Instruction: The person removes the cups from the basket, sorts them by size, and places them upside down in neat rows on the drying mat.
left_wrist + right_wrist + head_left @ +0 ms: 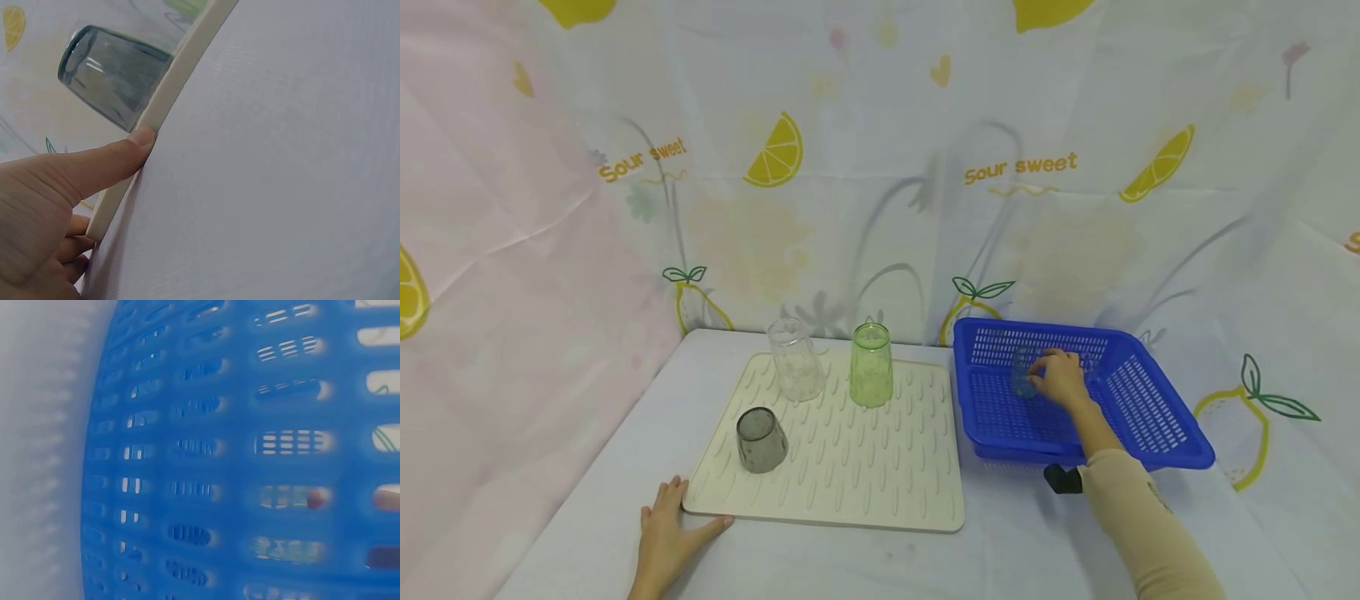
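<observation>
My left hand (664, 542) holds the front left corner of a cream drying mat (850, 500), its thumb on the front edge and its fingers at the left side. On the mat a grey glass (762, 446), a clear glass (797, 367) and a green glass (871, 375) stand upside down. The grey glass (115, 75) shows above my thumb in the left wrist view. My right hand (1063, 379) reaches into a blue basket (1082, 450), its bent fingers pinching the side of a pale bluish glass (1022, 375). Through the basket slots in the right wrist view, a fingertip (316, 498) shows beside the glass.
The basket's raised walls surround my right hand, and its front rim lies under my forearm. White cloth (850, 571) covers the table. A lemon-print curtain (865, 233) hangs behind and at both sides. A dark wrist strap piece (1063, 480) sits below my right sleeve.
</observation>
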`<state>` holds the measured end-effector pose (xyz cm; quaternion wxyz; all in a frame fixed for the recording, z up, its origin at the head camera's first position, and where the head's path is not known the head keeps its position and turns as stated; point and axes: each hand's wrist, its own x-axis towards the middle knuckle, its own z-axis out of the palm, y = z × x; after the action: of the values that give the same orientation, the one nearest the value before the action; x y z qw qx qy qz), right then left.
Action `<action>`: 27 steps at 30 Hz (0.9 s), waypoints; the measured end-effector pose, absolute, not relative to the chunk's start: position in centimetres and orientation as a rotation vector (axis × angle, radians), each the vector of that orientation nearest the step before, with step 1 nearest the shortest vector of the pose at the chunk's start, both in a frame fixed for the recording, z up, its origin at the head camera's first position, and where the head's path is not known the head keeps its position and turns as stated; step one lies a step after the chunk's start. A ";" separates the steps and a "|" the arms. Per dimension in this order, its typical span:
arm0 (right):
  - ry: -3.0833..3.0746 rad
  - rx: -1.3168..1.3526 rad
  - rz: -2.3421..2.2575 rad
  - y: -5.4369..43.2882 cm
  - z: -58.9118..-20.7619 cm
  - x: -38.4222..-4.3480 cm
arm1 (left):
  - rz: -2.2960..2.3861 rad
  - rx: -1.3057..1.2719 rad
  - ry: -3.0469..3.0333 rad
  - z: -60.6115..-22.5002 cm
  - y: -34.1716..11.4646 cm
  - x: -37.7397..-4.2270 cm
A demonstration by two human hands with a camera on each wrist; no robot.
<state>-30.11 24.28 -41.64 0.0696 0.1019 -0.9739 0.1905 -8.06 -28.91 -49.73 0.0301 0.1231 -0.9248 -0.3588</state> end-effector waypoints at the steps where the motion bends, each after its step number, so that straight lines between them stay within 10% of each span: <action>1: -2.934 0.317 0.590 24.3 -41.7 -30.1 | -1.105 0.380 -2.855 -49.7 -28.9 -8.1; 27: -2.856 0.487 0.864 23.7 -41.7 -29.7 | -1.109 0.377 -2.841 -49.8 -29.0 -8.0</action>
<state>-29.73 23.67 -41.73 0.0590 0.1609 -0.9430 0.2853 -8.05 -28.97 -49.81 0.0343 0.1225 -0.9240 -0.3607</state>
